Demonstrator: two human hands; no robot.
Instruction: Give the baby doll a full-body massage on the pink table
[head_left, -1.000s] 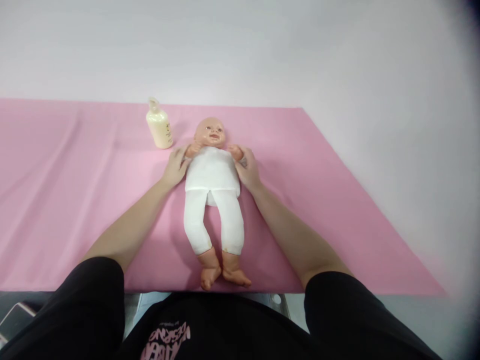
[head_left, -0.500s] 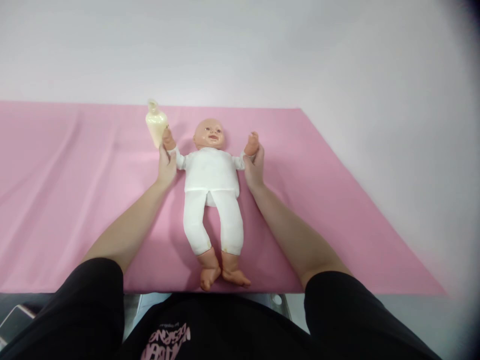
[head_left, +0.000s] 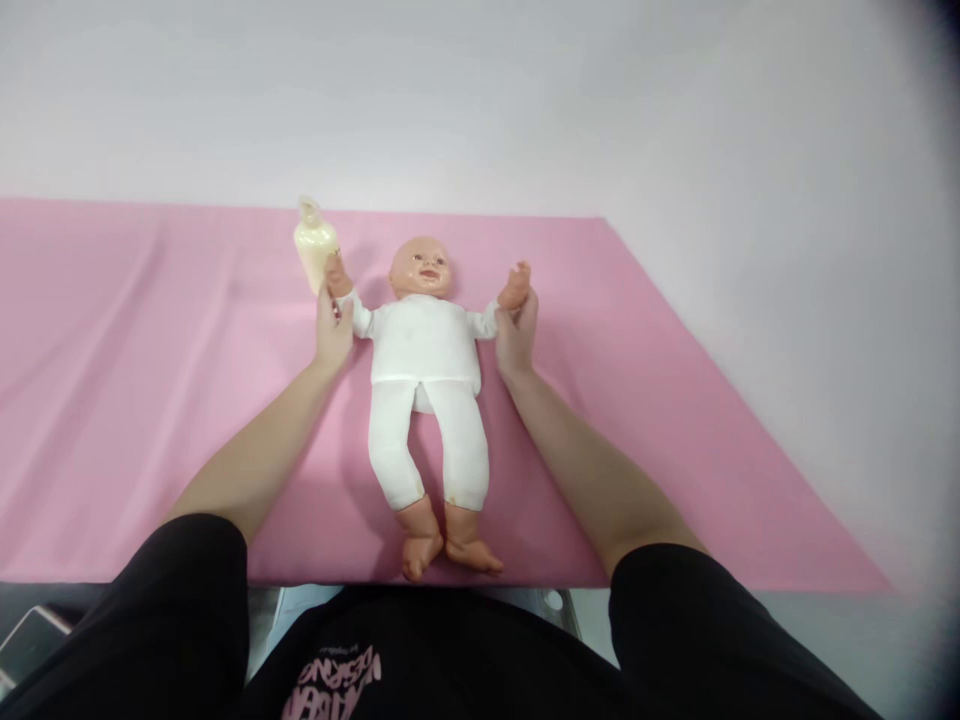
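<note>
A baby doll in a white top and white trousers lies on its back, its head at the far side and its bare feet towards me. My left hand is closed round the doll's forearm on the left, just below the doll's hand. On the other side my right hand grips the doll's other forearm near the wrist. Both doll arms are spread outward and bent up. A pale yellow pump bottle stands just beyond my left hand, partly behind the doll's hand.
A pink cloth covers the table, with creases on the left side. A white surface borders it at the back and right. Below the near edge at lower left lies a phone-like object.
My right hand has moved slightly outward to the right, drawing the doll's arm farther from its body. My left hand stays nearly where it was.
</note>
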